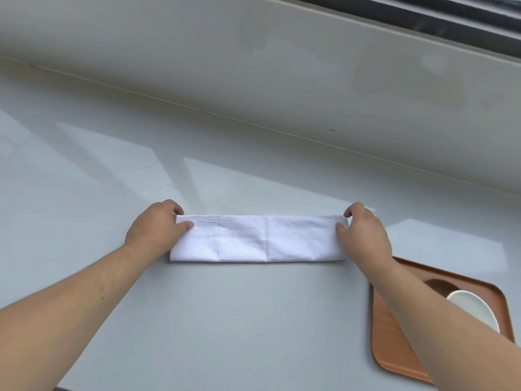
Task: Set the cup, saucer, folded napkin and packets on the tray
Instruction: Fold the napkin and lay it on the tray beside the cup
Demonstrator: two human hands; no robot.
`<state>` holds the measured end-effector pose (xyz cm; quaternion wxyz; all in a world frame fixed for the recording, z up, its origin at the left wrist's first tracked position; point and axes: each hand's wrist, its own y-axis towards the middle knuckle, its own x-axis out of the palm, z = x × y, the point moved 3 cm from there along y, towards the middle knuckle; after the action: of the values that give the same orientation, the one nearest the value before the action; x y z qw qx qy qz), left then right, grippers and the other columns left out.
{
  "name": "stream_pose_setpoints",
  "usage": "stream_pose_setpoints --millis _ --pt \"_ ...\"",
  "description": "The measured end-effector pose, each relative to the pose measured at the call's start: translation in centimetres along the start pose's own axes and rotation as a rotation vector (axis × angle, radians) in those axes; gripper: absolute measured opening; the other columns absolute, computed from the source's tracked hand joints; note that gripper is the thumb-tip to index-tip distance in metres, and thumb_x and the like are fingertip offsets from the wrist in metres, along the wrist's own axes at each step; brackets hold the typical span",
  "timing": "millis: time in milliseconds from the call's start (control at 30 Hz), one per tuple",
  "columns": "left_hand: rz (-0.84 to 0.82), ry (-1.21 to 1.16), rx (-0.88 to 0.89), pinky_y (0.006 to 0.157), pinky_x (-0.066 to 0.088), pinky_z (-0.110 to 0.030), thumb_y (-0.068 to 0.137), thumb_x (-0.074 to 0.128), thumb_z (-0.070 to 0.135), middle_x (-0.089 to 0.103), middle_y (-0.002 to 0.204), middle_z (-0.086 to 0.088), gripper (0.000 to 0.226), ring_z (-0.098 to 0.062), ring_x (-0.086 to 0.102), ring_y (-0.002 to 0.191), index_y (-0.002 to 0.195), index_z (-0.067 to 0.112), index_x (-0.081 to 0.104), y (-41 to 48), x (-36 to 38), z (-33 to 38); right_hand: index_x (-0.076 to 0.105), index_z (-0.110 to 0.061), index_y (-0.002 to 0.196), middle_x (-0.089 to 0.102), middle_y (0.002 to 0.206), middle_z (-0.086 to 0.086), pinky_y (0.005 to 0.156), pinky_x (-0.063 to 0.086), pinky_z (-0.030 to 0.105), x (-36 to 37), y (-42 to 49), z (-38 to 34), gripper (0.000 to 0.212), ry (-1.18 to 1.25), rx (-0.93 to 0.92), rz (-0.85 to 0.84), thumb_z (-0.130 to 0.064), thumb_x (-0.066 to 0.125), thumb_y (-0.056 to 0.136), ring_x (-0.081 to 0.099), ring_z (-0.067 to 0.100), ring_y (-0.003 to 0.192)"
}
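Two bare forearms enter from the near edge and reach far across a smooth, pale grey countertop [225,320] with a faint speckle and soft window reflections. At centre lies the napkin [258,238], white woven cloth with fine creases, folded into a long narrow band that runs left to right and rests flat on the counter, outside the tray. Left hand [156,225]: thumb lies on top of the band's left end, fingers curl over its far corner, pinching the cloth. Right hand [363,232]: thumb presses on the right end, fingers curl at the far right corner, likewise gripping the fabric. Near right, a rectangular tray [394,354] with rounded corners, a raised rim and a matte terracotta-orange finish sits on the counter, partly hidden by the right forearm. On it rests a brown round saucer [439,285], and on that a glossy white cup [473,310], both half covered by the arm. Beyond the counter a smooth off-white sill [253,66] rises to a dark window frame [451,12].
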<state>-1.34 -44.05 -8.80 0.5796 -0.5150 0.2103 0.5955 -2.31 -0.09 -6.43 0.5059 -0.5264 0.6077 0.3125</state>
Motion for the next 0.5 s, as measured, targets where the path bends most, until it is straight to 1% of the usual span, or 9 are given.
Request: stream_pose_setpoints --millis 67,133,233,300,367,433,500 --pt "0.004 -0.007 -0.006 0.070 0.044 -0.034 0.087 0.076 0.042 0.055 0.099 0.003 0.024 -0.020 0.060 0.087 0.100 0.026 0.063 0.0 -0.1 0.1 0.055 -0.013 0.115 0.061 0.108 0.008 0.070 0.047 0.039 0.1 -0.5 0.2 0.027 -0.001 0.008 -0.002 -0.022 0.063 0.090 0.056 0.034 0.096" --pt "0.007 -0.023 -0.024 0.072 0.046 -0.035 0.087 0.076 0.041 0.054 0.101 0.002 0.022 -0.022 0.060 0.087 0.093 0.026 0.061 -0.1 -0.2 0.2 0.055 -0.014 0.118 0.061 0.111 0.011 0.070 0.045 0.037 0.3 -0.9 0.6 0.031 0.016 0.054 -0.035 -0.025 0.063 0.090 0.058 0.035 0.096" --pt "0.004 -0.047 -0.055 0.067 0.043 -0.034 0.089 0.073 0.036 0.058 0.097 0.001 0.020 -0.021 0.060 0.082 0.081 0.026 0.058 -0.2 -0.3 0.3 0.052 -0.014 0.125 0.061 0.117 0.012 0.070 0.044 0.035 0.6 -1.3 1.2 0.039 0.023 0.123 -0.105 -0.030 0.063 0.091 0.062 0.035 0.096" --pt "-0.014 -0.068 -0.087 0.060 0.039 -0.032 0.090 0.071 0.036 0.063 0.089 0.003 0.020 -0.017 0.059 0.075 0.080 0.025 0.057 -0.3 -0.4 0.3 0.051 -0.011 0.130 0.063 0.117 0.011 0.071 0.044 0.034 0.6 -1.4 1.5 0.046 0.056 0.183 -0.137 -0.033 0.063 0.091 0.063 0.033 0.096" --pt "-0.035 -0.111 -0.130 0.056 0.036 -0.031 0.091 0.069 0.036 0.065 0.082 0.004 0.020 -0.015 0.058 0.070 0.081 0.023 0.057 -0.4 -0.5 0.3 0.050 -0.010 0.132 0.065 0.112 0.009 0.070 0.043 0.033 0.7 -1.5 1.5 0.050 0.128 0.263 -0.187 -0.034 0.063 0.090 0.063 0.031 0.095" --pt "-0.049 -0.188 -0.164 0.058 0.037 -0.031 0.092 0.069 0.034 0.064 0.082 0.002 0.020 -0.017 0.056 0.069 0.083 0.021 0.057 -0.3 -0.6 0.2 0.049 -0.010 0.132 0.063 0.108 0.006 0.070 0.043 0.033 0.8 -1.5 1.6 0.050 0.201 0.336 -0.221 -0.031 0.064 0.088 0.063 0.029 0.093" --pt "-0.065 -0.307 -0.205 0.063 0.042 -0.033 0.092 0.070 0.030 0.064 0.087 -0.002 0.017 -0.021 0.055 0.071 0.088 0.019 0.059 -0.4 -0.6 0.2 0.048 -0.011 0.132 0.060 0.113 0.008 0.067 0.043 0.032 0.8 -1.6 1.6 0.051 0.263 0.388 -0.225 -0.026 0.065 0.086 0.064 0.030 0.092"
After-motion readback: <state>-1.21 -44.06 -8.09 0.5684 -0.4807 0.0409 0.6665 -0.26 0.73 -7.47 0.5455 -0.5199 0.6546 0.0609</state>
